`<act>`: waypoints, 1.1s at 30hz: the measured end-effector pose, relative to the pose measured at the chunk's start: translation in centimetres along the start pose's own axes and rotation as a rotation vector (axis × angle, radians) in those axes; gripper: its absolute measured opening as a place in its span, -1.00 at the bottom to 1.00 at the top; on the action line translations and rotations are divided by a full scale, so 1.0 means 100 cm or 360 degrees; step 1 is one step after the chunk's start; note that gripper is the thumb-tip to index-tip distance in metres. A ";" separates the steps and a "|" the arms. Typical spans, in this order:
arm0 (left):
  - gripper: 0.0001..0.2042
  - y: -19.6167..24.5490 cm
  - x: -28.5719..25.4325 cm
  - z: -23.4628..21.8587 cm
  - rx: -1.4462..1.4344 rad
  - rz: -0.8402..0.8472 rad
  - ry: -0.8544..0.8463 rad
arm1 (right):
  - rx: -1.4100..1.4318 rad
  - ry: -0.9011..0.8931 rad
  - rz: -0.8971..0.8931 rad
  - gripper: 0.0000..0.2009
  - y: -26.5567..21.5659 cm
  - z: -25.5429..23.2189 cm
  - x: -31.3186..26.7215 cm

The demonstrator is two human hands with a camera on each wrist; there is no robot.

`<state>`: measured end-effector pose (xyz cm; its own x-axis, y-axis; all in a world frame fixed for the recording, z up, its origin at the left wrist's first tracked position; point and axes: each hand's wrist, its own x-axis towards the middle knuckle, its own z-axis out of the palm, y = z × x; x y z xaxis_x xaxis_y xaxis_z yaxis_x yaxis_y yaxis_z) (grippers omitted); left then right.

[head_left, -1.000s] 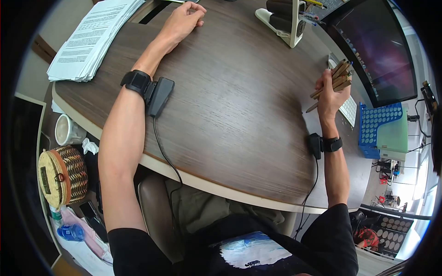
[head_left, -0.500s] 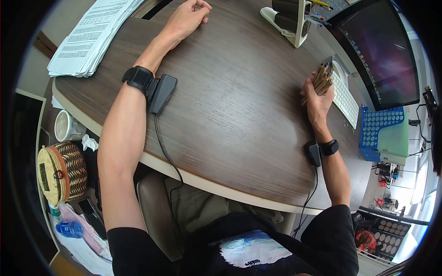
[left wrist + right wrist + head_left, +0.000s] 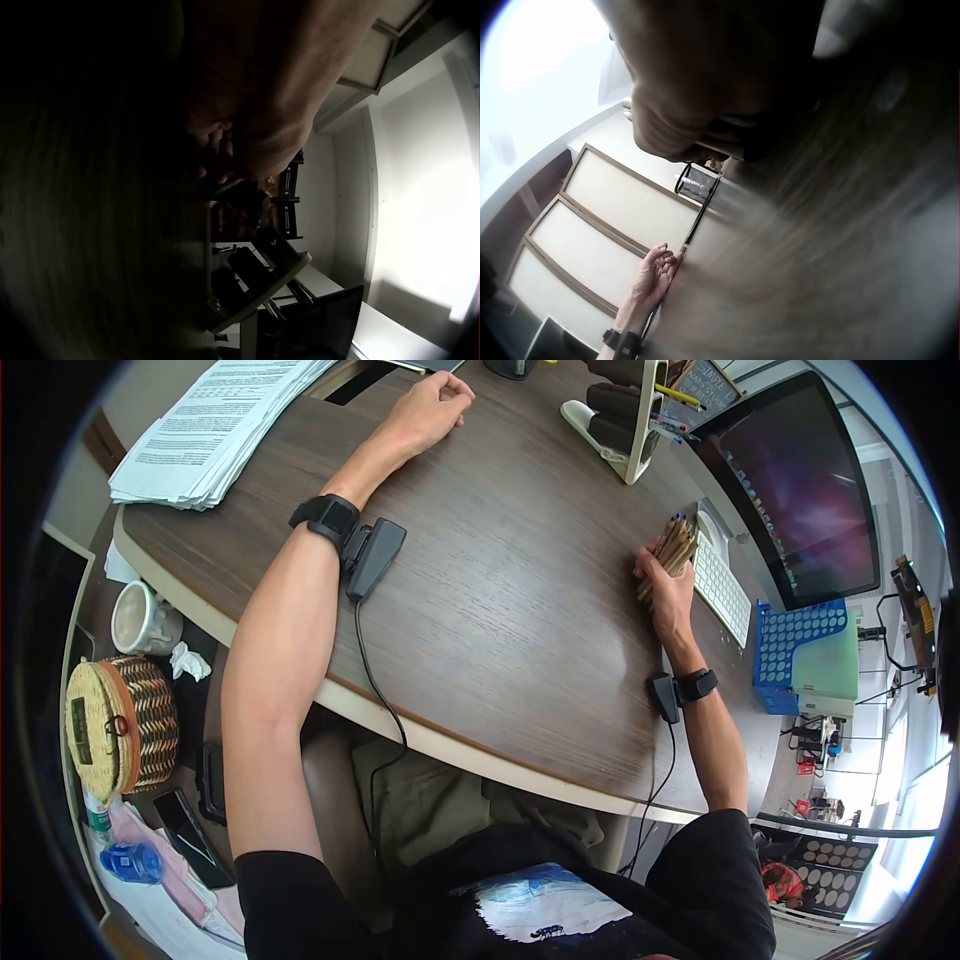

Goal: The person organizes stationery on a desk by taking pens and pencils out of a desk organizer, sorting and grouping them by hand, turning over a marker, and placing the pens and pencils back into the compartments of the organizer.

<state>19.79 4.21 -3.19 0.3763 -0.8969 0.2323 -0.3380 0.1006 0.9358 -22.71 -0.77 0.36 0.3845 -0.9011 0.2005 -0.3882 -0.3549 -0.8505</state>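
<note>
Pencils (image 3: 680,543), a bunch, clasped in the right hand (image 3: 672,592), ends jutting past the thumb. Over the desk (image 3: 500,590), beside the keyboard (image 3: 722,588); contact with wood unclear, right wrist view being dark. Left hand (image 3: 427,418) well apart, relaxed, fingers loosely bent.

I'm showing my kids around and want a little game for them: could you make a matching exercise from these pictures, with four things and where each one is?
Things:
1. Wooden pencils
2. White keyboard
3. Stack of printed papers
4. Woven basket

Places:
A. Off the desk, near a crumpled white tissue
B. In front of the monitor
C. Gripped in the right hand
D. On the desk, at its left end

Right pairs: 1-C, 2-B, 3-D, 4-A
</note>
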 end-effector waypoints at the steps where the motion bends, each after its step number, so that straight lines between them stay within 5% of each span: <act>1: -0.71 0.002 -0.001 0.001 0.0027 0.0023 0.0014 | -0.0023 0.0024 0.0029 -0.78 -0.002 0.002 -0.003; 16: -0.72 0.004 -0.002 0.000 0.0130 0.0035 0.0023 | 0.0174 0.0134 -0.0060 -0.74 -0.016 0.013 -0.010; 22: -0.75 0.002 -0.001 0.001 0.0144 -0.0038 -0.0019 | -0.0130 -0.0017 -0.0007 -0.74 -0.013 0.016 -0.013; 33: -0.75 -0.003 0.000 -0.003 0.0117 0.0020 -0.0065 | 0.0102 -0.0102 0.0086 -0.79 -0.013 0.012 -0.011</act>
<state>20.17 4.34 -3.36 0.3367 -0.9128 0.2313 -0.4052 0.0813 0.9106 -21.69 0.98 0.64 0.4181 -0.9000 0.1236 -0.3562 -0.2876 -0.8891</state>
